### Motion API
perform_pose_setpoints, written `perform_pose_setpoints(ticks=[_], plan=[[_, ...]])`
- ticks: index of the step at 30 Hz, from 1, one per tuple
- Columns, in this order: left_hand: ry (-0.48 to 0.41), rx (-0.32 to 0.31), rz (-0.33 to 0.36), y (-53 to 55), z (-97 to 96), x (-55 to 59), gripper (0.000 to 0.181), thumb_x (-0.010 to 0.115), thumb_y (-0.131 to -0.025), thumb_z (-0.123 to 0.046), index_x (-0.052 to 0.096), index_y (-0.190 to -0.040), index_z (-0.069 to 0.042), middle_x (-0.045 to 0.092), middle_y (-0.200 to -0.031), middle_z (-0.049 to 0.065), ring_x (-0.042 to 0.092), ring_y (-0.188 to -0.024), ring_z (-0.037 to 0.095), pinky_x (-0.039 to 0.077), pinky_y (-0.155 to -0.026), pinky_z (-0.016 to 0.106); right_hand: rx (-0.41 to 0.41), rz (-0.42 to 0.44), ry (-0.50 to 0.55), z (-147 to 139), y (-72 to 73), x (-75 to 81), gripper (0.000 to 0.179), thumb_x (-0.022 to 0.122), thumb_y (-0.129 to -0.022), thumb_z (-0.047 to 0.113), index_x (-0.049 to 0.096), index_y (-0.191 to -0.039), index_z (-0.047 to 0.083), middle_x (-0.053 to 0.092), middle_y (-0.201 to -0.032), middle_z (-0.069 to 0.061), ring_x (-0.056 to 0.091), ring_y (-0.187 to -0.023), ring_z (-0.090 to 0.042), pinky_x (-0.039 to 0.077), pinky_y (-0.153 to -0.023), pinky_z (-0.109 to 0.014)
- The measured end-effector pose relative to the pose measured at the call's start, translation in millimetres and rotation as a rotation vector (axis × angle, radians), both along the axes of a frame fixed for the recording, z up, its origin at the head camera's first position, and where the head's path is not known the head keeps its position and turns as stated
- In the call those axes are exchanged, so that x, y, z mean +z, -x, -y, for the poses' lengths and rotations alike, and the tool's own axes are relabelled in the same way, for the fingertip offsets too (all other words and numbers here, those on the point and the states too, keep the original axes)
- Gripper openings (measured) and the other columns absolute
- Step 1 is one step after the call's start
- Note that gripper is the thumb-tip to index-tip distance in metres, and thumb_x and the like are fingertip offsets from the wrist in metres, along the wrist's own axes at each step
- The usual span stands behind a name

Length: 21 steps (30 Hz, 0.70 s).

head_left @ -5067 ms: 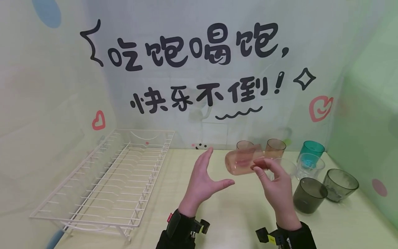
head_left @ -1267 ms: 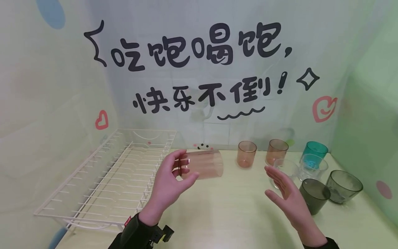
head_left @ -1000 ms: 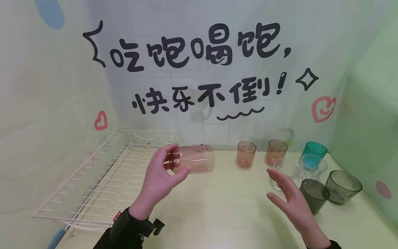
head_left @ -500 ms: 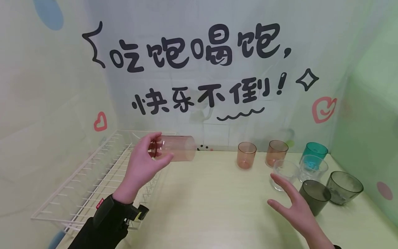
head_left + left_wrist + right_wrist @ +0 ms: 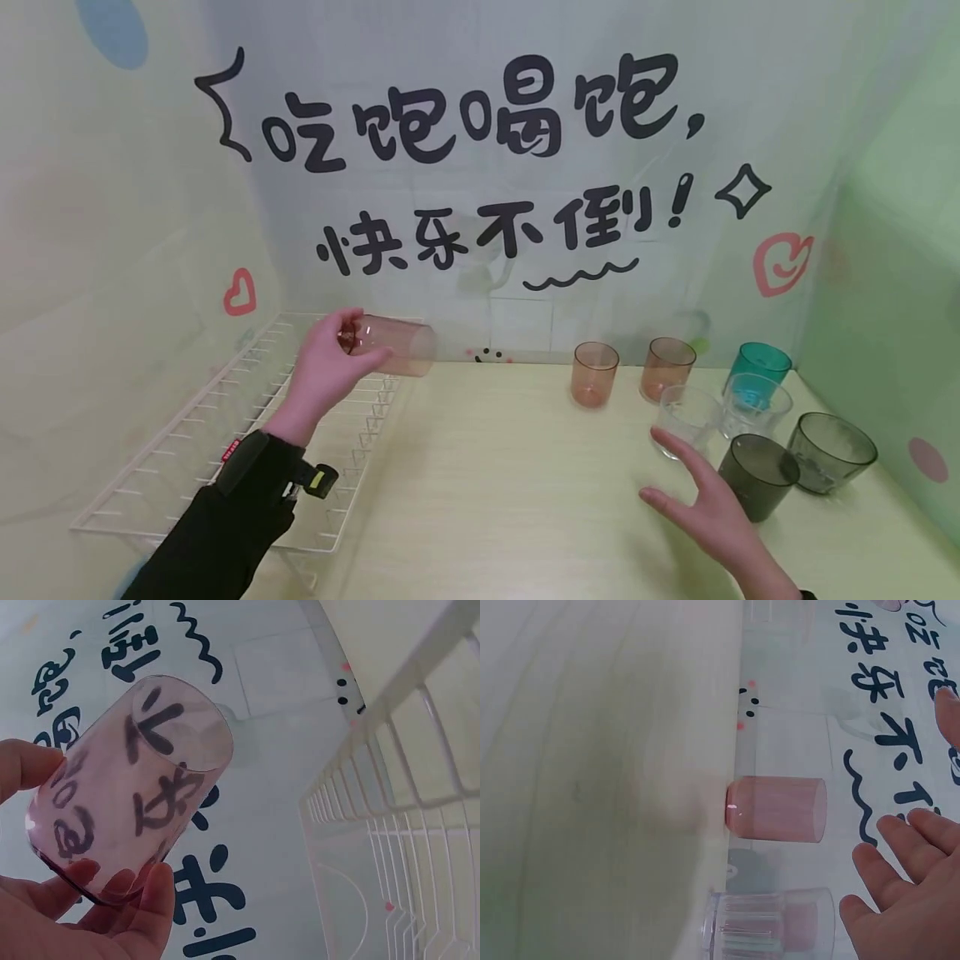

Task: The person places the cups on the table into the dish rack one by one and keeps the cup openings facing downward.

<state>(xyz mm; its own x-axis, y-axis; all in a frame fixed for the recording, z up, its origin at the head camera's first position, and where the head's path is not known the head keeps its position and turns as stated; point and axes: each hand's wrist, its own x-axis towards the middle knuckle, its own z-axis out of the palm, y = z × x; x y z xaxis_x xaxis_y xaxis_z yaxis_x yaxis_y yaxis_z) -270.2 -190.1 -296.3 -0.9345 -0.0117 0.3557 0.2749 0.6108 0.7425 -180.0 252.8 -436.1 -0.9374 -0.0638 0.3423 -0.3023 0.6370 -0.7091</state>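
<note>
My left hand (image 5: 318, 367) grips a pink see-through tumbler (image 5: 405, 346) at its left end. The tumbler lies on its side in the air, its right end a little lower, above the back of the white wire dish rack (image 5: 362, 467). In the left wrist view the thumb and fingers (image 5: 154, 907) wrap the lower end of the tumbler (image 5: 161, 769), with the rack's wires to the right. My right hand (image 5: 720, 521) holds nothing, thumb and fingers spread, beside a dark grey glass (image 5: 757, 479) and in front of a clear glass (image 5: 684, 417).
Two pink tumblers stand upright at the back, one on the left (image 5: 595, 375) and one on the right (image 5: 667, 369). A teal glass (image 5: 761, 362), another clear glass (image 5: 750, 408) and a greenish-grey glass (image 5: 831, 454) stand by the right wall. A lettered sheet (image 5: 480, 308) hangs behind the table (image 5: 510, 500).
The pink tumbler passed from my right hand to my left. My left hand has carried it left and back, over the rack. The right hand has let go and barely moved lately.
</note>
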Motion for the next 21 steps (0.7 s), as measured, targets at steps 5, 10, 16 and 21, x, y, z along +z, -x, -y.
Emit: perform_pose_setpoints(ticks=[5, 10, 16, 21], plan=[[0.042, 0.040, -0.002, 14.2, 10.6, -3.4, 0.067, 0.066, -0.075, -0.030, 0.038, -0.128, -0.002, 0.047, -0.110, 0.012, 0.044, -0.097, 0.027, 0.041, -0.086, 0.038, 0.009, -0.016, -0.036, 0.3, 2.3, -5.8, 0.070, 0.068, -0.074, 0.043, 0.037, -0.135, 0.026, 0.041, -0.136, 0.000, 0.035, -0.123, -0.020, 0.031, -0.094, -0.051], [0.056, 0.091, -0.005, 22.7, 22.5, -7.1, 0.069, 0.066, -0.076, -0.031, 0.036, -0.131, -0.001, 0.046, -0.117, 0.015, 0.044, -0.102, 0.029, 0.040, -0.089, 0.041, 0.037, -0.022, -0.065, 1.6, 5.0, -11.5, 0.068, 0.068, -0.075, 0.041, 0.039, -0.134, 0.021, 0.043, -0.134, -0.004, 0.036, -0.122, -0.024, 0.032, -0.094, -0.050], [0.096, 0.180, 0.007, 35.1, 40.1, -12.5, 0.075, 0.067, -0.075, -0.037, 0.034, -0.134, -0.003, 0.044, -0.127, 0.017, 0.042, -0.111, 0.030, 0.037, -0.093, 0.044, 0.048, -0.005, -0.101, 2.4, 9.2, -17.3, 0.069, 0.067, -0.075, 0.043, 0.039, -0.133, 0.018, 0.042, -0.134, -0.007, 0.035, -0.123, -0.029, 0.032, -0.094, -0.053], [0.127, 0.234, 0.026, 43.0, 55.5, -18.4, 0.074, 0.065, -0.076, -0.037, 0.035, -0.133, -0.001, 0.045, -0.127, 0.019, 0.043, -0.111, 0.033, 0.037, -0.092, 0.046, 0.038, -0.006, -0.130, 2.9, 11.3, -18.6, 0.070, 0.066, -0.075, 0.045, 0.039, -0.134, 0.018, 0.042, -0.134, -0.010, 0.035, -0.123, -0.032, 0.031, -0.093, -0.054]])
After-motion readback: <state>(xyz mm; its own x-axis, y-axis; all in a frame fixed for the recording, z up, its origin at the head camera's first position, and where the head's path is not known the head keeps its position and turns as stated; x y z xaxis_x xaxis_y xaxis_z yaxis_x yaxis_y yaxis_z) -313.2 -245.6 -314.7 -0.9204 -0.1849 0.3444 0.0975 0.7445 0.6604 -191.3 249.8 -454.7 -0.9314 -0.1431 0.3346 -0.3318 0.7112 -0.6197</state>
